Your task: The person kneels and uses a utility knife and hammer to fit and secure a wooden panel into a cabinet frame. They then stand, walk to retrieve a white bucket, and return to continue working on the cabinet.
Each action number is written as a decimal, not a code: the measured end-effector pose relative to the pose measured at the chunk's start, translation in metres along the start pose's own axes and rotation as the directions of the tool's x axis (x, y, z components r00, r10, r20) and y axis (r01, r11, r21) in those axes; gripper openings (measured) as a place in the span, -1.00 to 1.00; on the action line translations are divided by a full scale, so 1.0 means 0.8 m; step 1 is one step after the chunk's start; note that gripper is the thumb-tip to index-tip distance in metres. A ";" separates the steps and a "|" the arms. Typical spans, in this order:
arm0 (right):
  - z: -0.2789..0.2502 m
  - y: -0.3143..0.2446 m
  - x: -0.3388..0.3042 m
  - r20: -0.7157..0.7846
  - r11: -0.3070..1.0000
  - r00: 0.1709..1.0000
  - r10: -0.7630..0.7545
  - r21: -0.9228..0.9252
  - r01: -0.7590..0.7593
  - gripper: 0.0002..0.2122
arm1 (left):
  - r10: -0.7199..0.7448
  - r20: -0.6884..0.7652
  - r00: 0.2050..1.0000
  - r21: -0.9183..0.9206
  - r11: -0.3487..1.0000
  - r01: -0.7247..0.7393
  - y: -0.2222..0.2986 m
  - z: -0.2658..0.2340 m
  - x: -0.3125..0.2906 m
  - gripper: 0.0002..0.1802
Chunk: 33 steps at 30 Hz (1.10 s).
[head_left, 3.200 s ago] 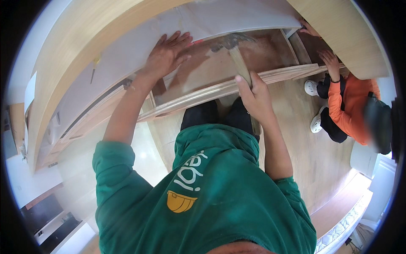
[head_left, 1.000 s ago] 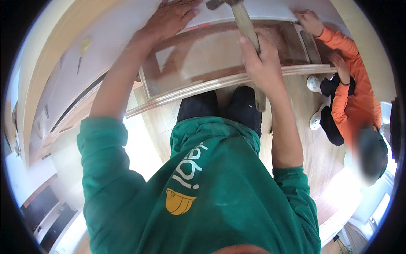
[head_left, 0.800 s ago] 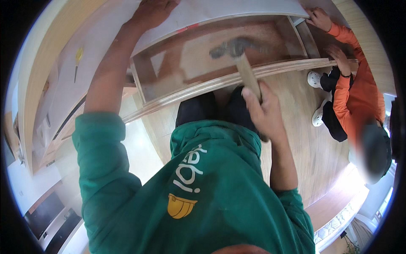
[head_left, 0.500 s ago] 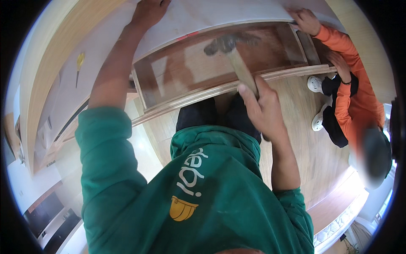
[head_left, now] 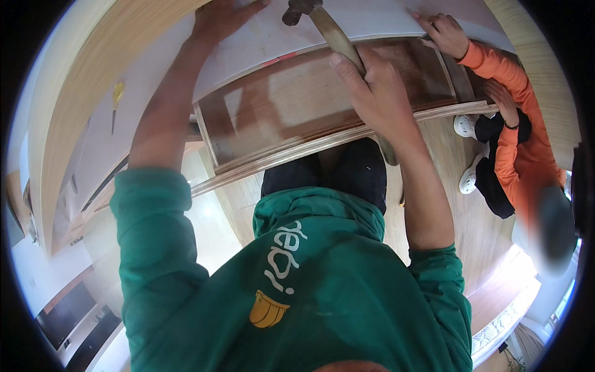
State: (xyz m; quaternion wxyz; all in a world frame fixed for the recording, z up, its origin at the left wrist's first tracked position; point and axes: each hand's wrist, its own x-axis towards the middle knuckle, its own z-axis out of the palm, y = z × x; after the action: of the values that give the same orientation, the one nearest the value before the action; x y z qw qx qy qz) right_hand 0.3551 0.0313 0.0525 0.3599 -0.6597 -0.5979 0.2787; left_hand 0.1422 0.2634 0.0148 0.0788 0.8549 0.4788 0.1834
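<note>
My right hand (head_left: 381, 93) is closed round the pale wooden handle of a hammer (head_left: 338, 38). The dark metal head is raised near the top edge, above the white panel (head_left: 297, 37). My left hand (head_left: 223, 22) lies on that panel at the upper left, with one digit stretched to the right; its other fingers are partly cut off by the picture's edge. Between my arms is a shallow brown wooden frame (head_left: 291, 153) with a brown inner board (head_left: 297, 93). At the right, a co-worker's hand (head_left: 446, 34) touches the panel by the frame's far corner.
A yellow-handled screwdriver (head_left: 117, 99) lies on the panel left of my forearm. Pale wood-grain boards curve along the left (head_left: 68, 80) and right (head_left: 548, 68). The co-worker in an orange sleeve (head_left: 507, 149) crouches at right, a second hand (head_left: 501, 99) on the frame's end.
My right hand has moved up with the hammer, its blurred head rising from over the brown board to the top edge. My left hand has shifted slightly, its digit now stretched out.
</note>
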 end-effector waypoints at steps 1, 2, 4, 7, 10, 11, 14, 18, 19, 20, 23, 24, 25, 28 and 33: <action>0.000 0.000 0.007 0.017 1.000 1.000 -0.004 -0.028 0.004 -0.61 | -0.015 0.000 1.000 0.011 1.000 0.015 -0.002 -0.001 0.006 -0.44; 0.001 0.000 0.015 0.035 0.998 0.999 -0.007 -0.057 0.009 -0.60 | -0.021 -0.010 1.000 0.025 0.999 0.021 -0.005 -0.002 0.011 -0.44; 0.006 0.001 0.026 0.016 0.994 0.999 -0.027 -0.104 0.029 -0.59 | -0.013 -0.032 0.999 0.044 0.999 0.014 -0.013 -0.002 0.011 -0.45; 0.010 -0.007 0.051 0.017 0.990 1.000 -0.009 -0.141 0.011 -0.58 | 0.011 -0.055 0.998 0.054 0.998 -0.008 -0.022 -0.002 0.009 -0.45; 0.026 -0.010 0.084 -0.007 0.982 0.998 -0.066 -0.179 0.063 -0.56 | 0.017 -0.075 0.997 0.062 0.998 -0.012 -0.030 -0.006 0.002 -0.46; 0.031 -0.012 0.090 -0.020 0.976 0.995 -0.098 -0.197 0.092 -0.54 | 0.013 -0.082 0.997 0.059 0.998 -0.008 -0.033 -0.007 -0.003 -0.46; 0.040 -0.048 0.110 0.066 0.982 0.989 -0.133 -0.128 0.140 -0.75 | -0.019 -0.099 0.995 0.074 0.997 0.026 -0.043 -0.019 -0.022 -0.46; 0.065 0.001 0.149 -0.122 0.834 0.844 -0.522 -0.281 0.476 -0.76 | 0.009 -0.114 0.993 0.052 0.999 -0.003 -0.038 -0.011 -0.010 -0.47; 0.066 0.004 0.152 -0.090 0.845 0.880 -0.467 -0.339 0.414 -0.76 | 0.012 -0.112 0.994 0.050 0.999 -0.007 -0.037 -0.009 -0.009 -0.47; 0.067 0.007 0.156 -0.061 0.848 0.912 -0.406 -0.398 0.351 -0.75 | 0.009 -0.110 0.994 0.047 0.999 -0.004 -0.036 -0.009 -0.011 -0.47; 0.069 0.015 0.166 -0.093 0.711 0.764 -0.638 -0.451 0.539 -0.77 | 0.008 -0.109 0.994 0.048 0.999 -0.003 -0.039 -0.007 -0.008 -0.47; 0.073 0.013 0.165 -0.074 0.711 0.777 -0.625 -0.467 0.527 -0.78 | -0.006 -0.108 0.994 0.055 0.998 0.012 -0.044 -0.011 -0.013 -0.48; 0.073 0.010 0.159 -0.062 0.709 0.792 -0.607 -0.493 0.505 -0.79 | -0.005 -0.114 0.993 0.055 0.998 0.011 -0.043 -0.012 -0.015 -0.48; 0.073 0.013 0.176 -0.035 0.650 0.734 -0.678 -0.495 0.577 -0.79 | -0.001 -0.116 0.993 0.051 0.999 0.007 -0.042 -0.010 -0.015 -0.48; 0.071 -0.018 0.166 -0.057 0.802 0.861 -0.505 -0.400 0.444 -0.77 | 0.010 -0.117 0.993 0.049 0.999 -0.004 -0.048 -0.008 -0.008 -0.49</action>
State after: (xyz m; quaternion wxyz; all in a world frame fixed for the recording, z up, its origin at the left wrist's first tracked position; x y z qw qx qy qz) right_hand 0.3187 0.1709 0.0394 0.3330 -0.5649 -0.7550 0.0066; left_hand 0.1063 0.2775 0.0075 0.0293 0.8461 0.4839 0.2217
